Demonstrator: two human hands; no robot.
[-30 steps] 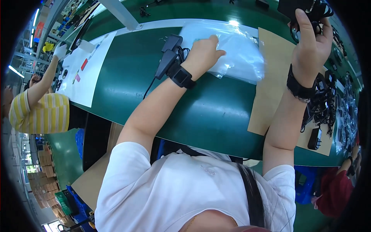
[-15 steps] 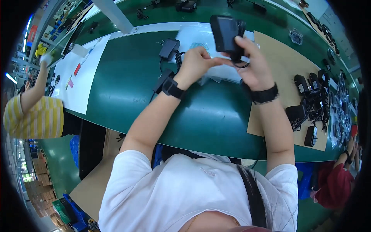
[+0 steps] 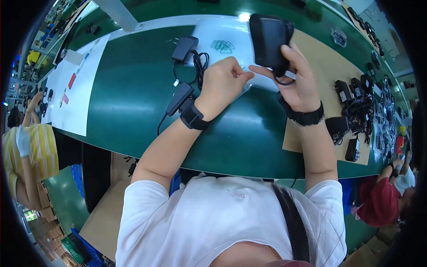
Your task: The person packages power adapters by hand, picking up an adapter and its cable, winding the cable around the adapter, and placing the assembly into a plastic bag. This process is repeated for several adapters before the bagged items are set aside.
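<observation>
My right hand (image 3: 302, 84) grips a black power adapter (image 3: 269, 40) with its cord bundled below, raised above the green table. To its left, my left hand (image 3: 222, 84) is closed in a pinch at the edge of a clear plastic bag (image 3: 243, 92); the pinched part is mostly hidden by the fingers. A flat stack of clear bags with green print (image 3: 222, 38) lies beyond both hands. Left of my left hand are a black plug adapter (image 3: 184, 48) with a coiled cord and a second black adapter (image 3: 179, 99), near my wrist.
Brown cardboard (image 3: 311, 58) on the right bears several black adapters (image 3: 344, 91). Crumpled clear bags (image 3: 386, 120) lie past it. A white sheet (image 3: 78, 102) with small items covers the left. People work at both sides, one in a yellow striped top (image 3: 33, 151).
My right hand has lifted the adapter slightly up and right. My left hand stays pinched, a little farther from it. The view has shifted, and the person at left has lowered an arm.
</observation>
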